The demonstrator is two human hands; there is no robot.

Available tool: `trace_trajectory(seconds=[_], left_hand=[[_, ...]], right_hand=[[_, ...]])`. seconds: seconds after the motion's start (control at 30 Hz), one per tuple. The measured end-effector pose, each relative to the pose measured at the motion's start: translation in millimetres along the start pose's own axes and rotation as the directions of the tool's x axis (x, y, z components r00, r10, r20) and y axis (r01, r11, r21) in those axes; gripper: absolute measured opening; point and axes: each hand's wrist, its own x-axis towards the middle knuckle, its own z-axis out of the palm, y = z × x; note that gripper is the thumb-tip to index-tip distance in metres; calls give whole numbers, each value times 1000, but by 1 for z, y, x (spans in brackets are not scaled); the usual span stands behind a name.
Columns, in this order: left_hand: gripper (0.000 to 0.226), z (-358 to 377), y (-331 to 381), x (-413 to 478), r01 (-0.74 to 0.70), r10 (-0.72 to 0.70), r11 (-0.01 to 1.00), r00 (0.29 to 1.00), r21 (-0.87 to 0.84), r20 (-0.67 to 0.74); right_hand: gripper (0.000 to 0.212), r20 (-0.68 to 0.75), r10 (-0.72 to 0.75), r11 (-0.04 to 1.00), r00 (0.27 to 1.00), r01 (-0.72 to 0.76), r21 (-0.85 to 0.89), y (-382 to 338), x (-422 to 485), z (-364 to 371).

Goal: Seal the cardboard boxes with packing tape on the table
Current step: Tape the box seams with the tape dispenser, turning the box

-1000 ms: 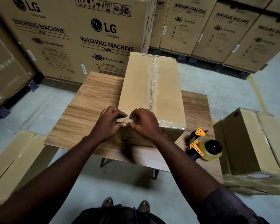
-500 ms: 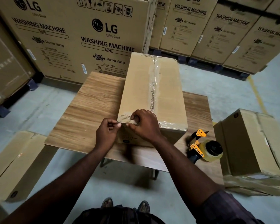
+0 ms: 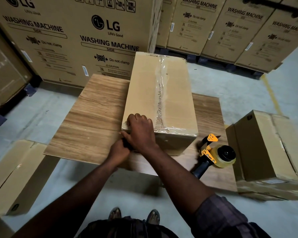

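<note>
The fingers [image 3: 136,118] of the right hand [image 3: 139,133] were curled over the near left top corner of the cardboard box [image 3: 177,93], clamping the clear packing tape [image 3: 175,131] down there, having slid left along the near edge since half a second before. The left hand [image 3: 118,152] had dropped from beside that corner to the box's near face, tucked under the right hand, its fingers hidden so their grip could not be told. The box stood unmoved on the wooden tabletop [image 3: 93,117], the yellow tape dispenser [image 3: 215,155] lying near its near right corner

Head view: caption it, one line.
Right hand grips the near-left corner of the cardboard box, left hand below; tape dispenser lies on the table.
</note>
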Motion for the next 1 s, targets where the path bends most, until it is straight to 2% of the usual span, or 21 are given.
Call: trace_trajectory(seconds=[0.1, 0.17, 0.23, 0.3, 0.37, 0.4, 0.5, 0.57, 0.63, 0.7, 0.77, 0.8, 0.83, 0.9, 0.97, 1.0], left_hand=[[27, -22, -15, 8, 82, -96, 994, 971, -72, -219], [37, -31, -15, 8, 26, -77, 987, 944, -161, -320], [58, -30, -9, 5, -93, 59, 990, 956, -107, -286], [78, -15, 2, -1, -178, 169, 983, 971, -40, -169], [88, 1, 9, -4, -164, 159, 984, 985, -76, -73], [84, 5, 9, -1, -122, 119, 989, 992, -83, -37], [49, 1, 9, 8, 3, -3, 1000, 997, 7, 75], [44, -2, 10, 9, 22, -22, 1000, 1000, -11, -16], [53, -6, 17, 5, -51, 44, 997, 990, -50, -131], [57, -15, 17, 11, -85, 85, 996, 996, -26, -10], [46, -37, 17, 26, -50, 68, 995, 971, -85, 229], [38, -48, 21, 31, -24, 62, 990, 958, -137, 280], [35, -60, 26, 35, 0, 52, 979, 965, -202, 256], [31, -76, 42, 42, 33, 5, 917, 996, -397, 94], [22, -79, 58, 51, 28, -12, 858, 999, -513, 34], [17, -75, 65, 56, 16, 8, 869, 999, -494, 46]], right_hand=[[42, 14, -5, 999, 1000, 4, 47, 7, 0, 3], [40, 37, -23, 994, 999, 19, 108, 12, 0, 2], [38, 69, -51, 982, 996, 37, 187, 18, 1, -1], [37, 98, -66, 961, 993, 37, 274, 23, 2, -4], [36, 103, -69, 939, 992, 30, 342, 27, 2, -6], [34, 97, -65, 930, 993, 25, 366, 27, 2, -6], [36, 60, -34, 927, 998, 9, 376, 23, 1, -5], [33, 34, -36, 943, 999, 22, 333, 20, 0, -3], [30, 48, -41, 949, 998, 23, 316, 19, 0, -5], [28, 76, -60, 937, 995, 30, 349, 23, 0, -7], [28, 68, -84, 909, 994, 48, 414, 26, -2, -8], [29, 47, -83, 891, 995, 53, 450, 28, -3, -9], [31, 13, -71, 874, 997, 56, 482, 30, -4, -8], [45, -51, -13, 860, 999, 37, 509, 32, -7, -5], [63, -29, -17, 900, 999, 28, 435, 29, -9, -3], [72, 26, -53, 939, 998, 42, 341, 26, -11, -1]])
